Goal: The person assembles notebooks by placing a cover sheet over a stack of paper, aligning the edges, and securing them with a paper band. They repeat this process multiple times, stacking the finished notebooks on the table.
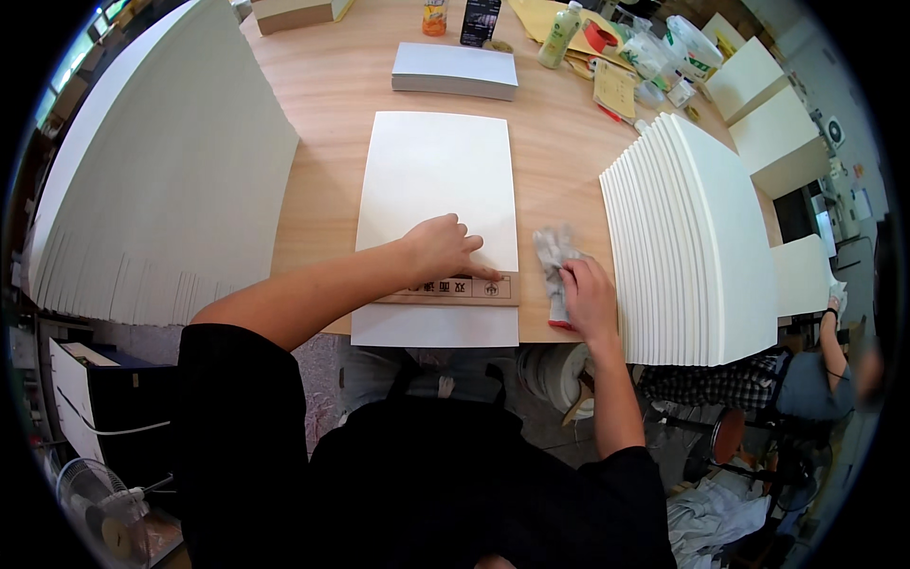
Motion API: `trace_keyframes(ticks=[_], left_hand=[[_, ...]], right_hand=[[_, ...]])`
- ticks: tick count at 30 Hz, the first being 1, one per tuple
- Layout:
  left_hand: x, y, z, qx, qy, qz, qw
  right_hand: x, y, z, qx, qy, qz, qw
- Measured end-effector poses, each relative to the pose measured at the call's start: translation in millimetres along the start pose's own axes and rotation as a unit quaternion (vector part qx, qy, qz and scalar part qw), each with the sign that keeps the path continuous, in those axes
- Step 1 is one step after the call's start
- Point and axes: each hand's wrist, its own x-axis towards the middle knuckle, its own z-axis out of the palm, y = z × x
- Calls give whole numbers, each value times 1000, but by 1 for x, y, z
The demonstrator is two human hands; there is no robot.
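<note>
Left hand (447,248) partly spread, likely steadying wooden bar (438,295) on white sheet (436,180); right hand (590,294) pinching grey glove (550,250); next probably needs bar still.

A wooden table (322,85) stands over grey floor (555,444), bright window (74,62) left, pale wall (867,123) right

Brown strip (455,292) flat across white sheet (436,180), crumpled grey glove (551,254) rightward.
</note>
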Motion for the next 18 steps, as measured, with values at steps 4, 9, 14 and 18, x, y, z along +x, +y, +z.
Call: trace_keyframes(ticks=[4,9,14,18], left_hand=[[11,-4,1,48,-79,14,996],[11,-5,4,-33,-17,-13,999],[3,-3,9,-80,7,-16,997],[1,-12,2,-72,-13,15,997]], right_hand=[[-3,-55,3,13,6,-210,978],[-8,-90,59,-48,-21,-368,928],[4,-201,157,88,37,-386,918],[12,-243,172,11,20,-389,921]])
